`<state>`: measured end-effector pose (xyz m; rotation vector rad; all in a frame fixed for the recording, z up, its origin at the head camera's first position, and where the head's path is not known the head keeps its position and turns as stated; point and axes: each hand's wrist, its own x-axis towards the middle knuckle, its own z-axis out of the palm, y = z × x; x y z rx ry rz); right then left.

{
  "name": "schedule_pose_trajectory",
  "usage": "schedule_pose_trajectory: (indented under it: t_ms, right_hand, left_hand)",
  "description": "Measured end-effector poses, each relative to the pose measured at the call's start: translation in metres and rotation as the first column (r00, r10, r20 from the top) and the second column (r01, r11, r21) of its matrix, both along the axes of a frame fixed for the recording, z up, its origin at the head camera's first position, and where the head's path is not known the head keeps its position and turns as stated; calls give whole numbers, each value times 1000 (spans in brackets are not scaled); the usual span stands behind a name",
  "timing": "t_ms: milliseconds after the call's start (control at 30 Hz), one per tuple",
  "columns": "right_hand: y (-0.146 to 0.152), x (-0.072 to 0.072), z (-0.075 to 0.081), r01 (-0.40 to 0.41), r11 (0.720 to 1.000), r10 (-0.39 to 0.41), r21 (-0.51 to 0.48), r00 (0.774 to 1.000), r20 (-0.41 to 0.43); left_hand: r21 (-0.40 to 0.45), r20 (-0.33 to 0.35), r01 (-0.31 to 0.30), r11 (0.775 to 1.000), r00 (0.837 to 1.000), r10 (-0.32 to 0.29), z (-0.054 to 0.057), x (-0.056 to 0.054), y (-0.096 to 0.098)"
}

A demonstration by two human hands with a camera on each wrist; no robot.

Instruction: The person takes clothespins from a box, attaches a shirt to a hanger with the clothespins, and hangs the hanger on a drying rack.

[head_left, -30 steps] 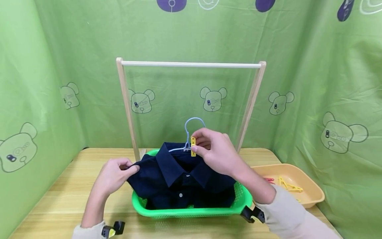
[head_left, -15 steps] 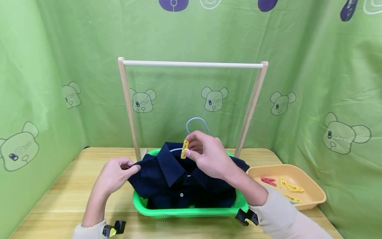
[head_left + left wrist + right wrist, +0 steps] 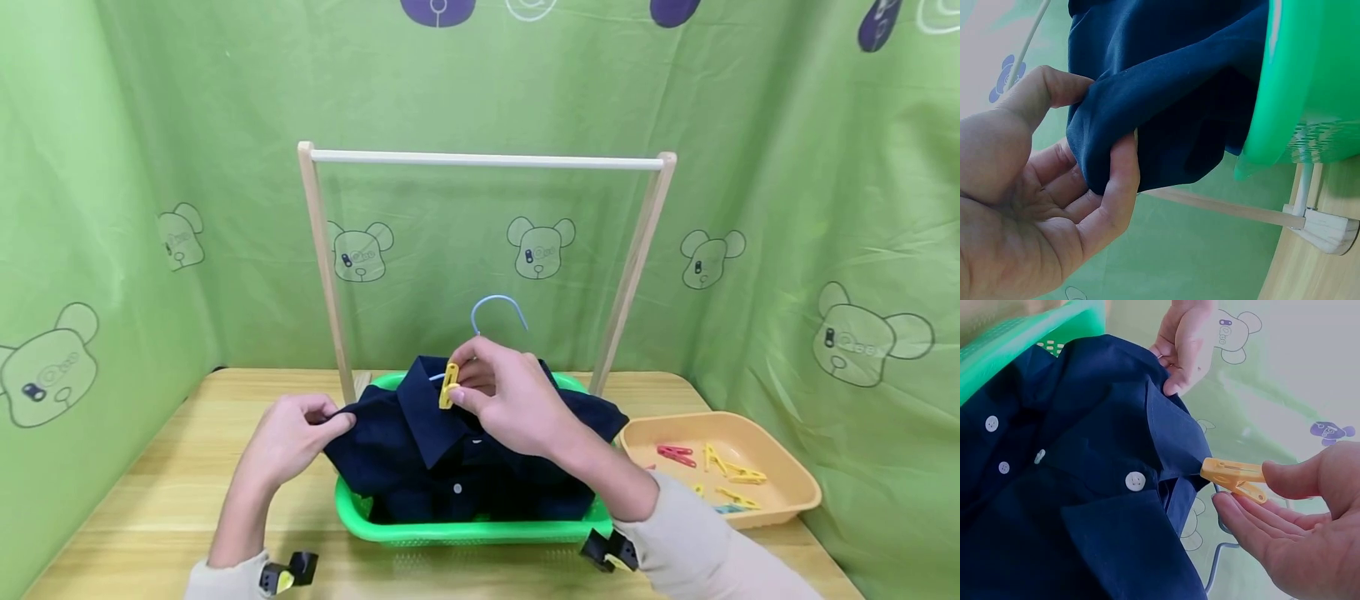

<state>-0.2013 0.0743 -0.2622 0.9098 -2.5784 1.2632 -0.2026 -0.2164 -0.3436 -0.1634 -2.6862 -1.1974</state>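
Observation:
A navy button-up shirt (image 3: 420, 458) lies in a green basket (image 3: 480, 533), with a light blue hanger (image 3: 493, 297) inside it and the hook rising behind the collar. At the shirt's left shoulder or sleeve, my left hand (image 3: 288, 437) pinches the cloth between thumb and fingers; the left wrist view shows the fold of fabric (image 3: 1147, 81) between them. My right hand (image 3: 517, 404) pinches a yellow clothespin (image 3: 448, 386) over the collar. In the right wrist view the clothespin (image 3: 1232, 474) has its tip right at the collar's edge. My right hand hides part of the hanger.
Behind the basket stands a small wooden rack with a white crossbar (image 3: 480, 159). To the right, an orange tray (image 3: 787, 496) holds red clothespins (image 3: 677, 454) and several yellow ones (image 3: 742, 476). Green curtains (image 3: 247, 317) enclose the wooden table (image 3: 172, 467).
My right hand has moved left and slightly down with the clothespin, from beside the hanger's neck to the left part of the collar. My left hand keeps its pinch on the shirt.

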Motion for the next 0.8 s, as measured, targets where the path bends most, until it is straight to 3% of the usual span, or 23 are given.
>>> schedule_pose_trajectory:
  t_ms: [200, 433, 800]
  right_hand:
    - [-4, 0, -3, -30, 999, 30, 17, 999, -10]
    - [-12, 3, -6, -13, 1000, 13, 5, 1000, -15]
    - [-22, 7, -16, 16, 997, -22, -80, 997, -68]
  left_hand:
    - [0, 2, -1, 1000, 1000, 1, 1, 1, 1]
    - [-1, -7, -1, 1000, 1000, 1, 2, 2, 0]
    - [-1, -17, 2, 1000, 1000, -2, 0, 2, 1]
